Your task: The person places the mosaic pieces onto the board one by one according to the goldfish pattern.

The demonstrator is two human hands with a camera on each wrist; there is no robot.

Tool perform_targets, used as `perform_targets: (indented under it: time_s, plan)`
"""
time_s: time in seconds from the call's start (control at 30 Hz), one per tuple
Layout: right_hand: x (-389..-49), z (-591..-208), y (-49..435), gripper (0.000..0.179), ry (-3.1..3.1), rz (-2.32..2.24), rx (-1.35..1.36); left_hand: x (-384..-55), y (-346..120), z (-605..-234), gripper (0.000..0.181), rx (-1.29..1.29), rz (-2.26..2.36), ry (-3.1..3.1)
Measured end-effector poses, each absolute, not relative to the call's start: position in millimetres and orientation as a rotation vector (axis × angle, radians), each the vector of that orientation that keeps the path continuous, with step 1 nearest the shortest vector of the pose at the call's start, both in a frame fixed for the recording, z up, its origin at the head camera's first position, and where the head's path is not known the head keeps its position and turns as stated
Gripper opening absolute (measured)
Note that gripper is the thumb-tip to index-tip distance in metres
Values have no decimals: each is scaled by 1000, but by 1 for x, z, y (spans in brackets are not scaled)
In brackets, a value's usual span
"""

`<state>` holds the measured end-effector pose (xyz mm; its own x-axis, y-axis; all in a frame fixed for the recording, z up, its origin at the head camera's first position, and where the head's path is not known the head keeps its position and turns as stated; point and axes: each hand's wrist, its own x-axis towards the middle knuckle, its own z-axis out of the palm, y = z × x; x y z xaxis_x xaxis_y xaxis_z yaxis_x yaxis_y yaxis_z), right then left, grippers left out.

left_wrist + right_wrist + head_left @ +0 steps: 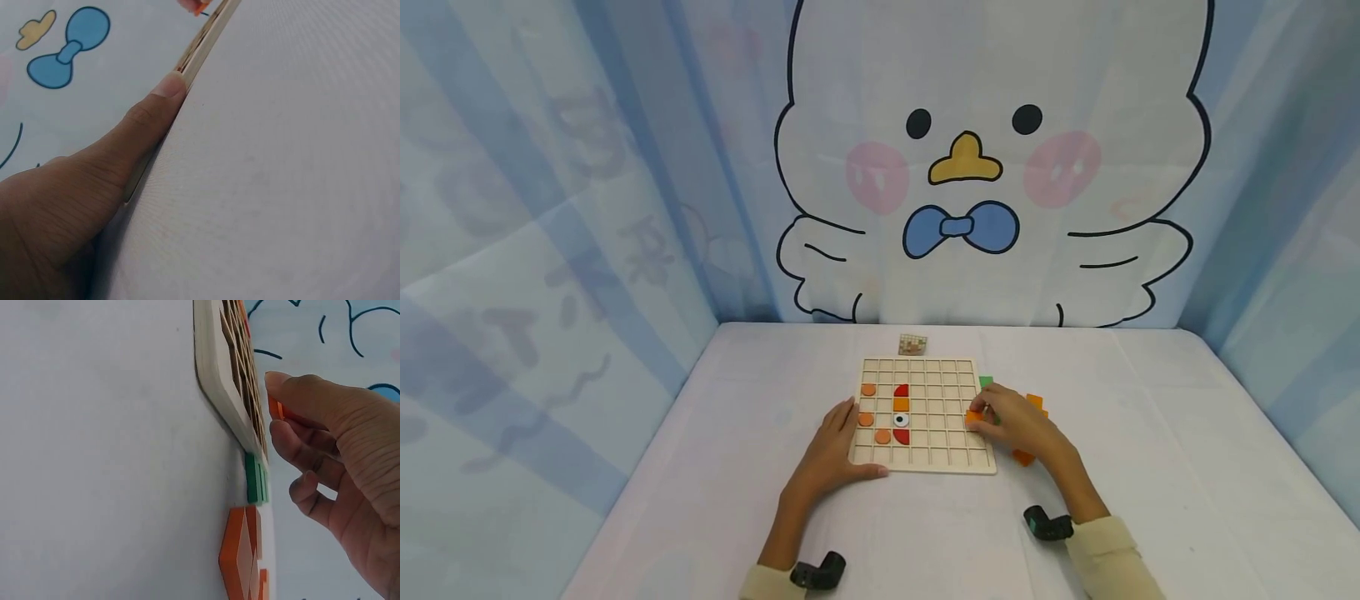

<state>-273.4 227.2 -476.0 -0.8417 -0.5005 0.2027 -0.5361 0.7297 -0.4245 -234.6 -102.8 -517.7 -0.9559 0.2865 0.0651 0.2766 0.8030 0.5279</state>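
Observation:
A pale wooden grid board (936, 467) lies on the white table. Set in its left half are several pieces: orange discs (883, 437), red quarter-round pieces (901, 437), an orange square (901, 405) and a white disc with a black dot (901, 420). My left hand (831, 454) rests along the board's left side, fingers extended and thumb at the front edge. Over the right edge, my right hand (1015, 422) pinches an orange piece (274, 407) between thumb and fingers; its other fingers curl loosely beneath in the right wrist view.
Right of the board lie orange blocks (236, 553) and green pieces (255, 479), partly behind the right hand in the head view. A small patterned card (913, 344) sits beyond the board's far edge. Behind the table hangs a curtain (977, 283) with a cartoon print.

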Motion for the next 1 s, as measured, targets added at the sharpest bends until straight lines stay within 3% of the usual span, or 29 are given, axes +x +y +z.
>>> perform_targets:
  time_s: [1.0]
  plan:
    - [-315,-486,152,23,-2862,714,1013,-235,-105,-517,123,439,866,2940]
